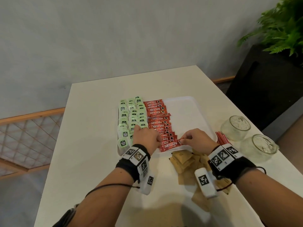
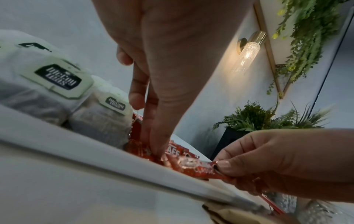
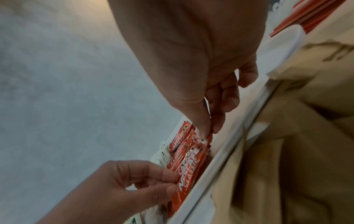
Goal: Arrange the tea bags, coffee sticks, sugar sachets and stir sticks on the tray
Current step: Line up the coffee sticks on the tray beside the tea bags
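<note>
Right hand point(image 1: 196, 139) pinching the right end of the nearest coffee stick point(image 1: 169, 145), at the tray's point(image 1: 188, 108) near edge. Left hand point(image 1: 146, 138) at its left end, fingertips point(image 2: 153, 149) pressed on it, seemingly pinching too. Tea bags point(image 1: 129, 117) along the tray's left edge.

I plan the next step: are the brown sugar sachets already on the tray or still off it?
Off it. The brown sugar sachets lie in a loose pile on the table, beside the near rim of the tray.
</note>
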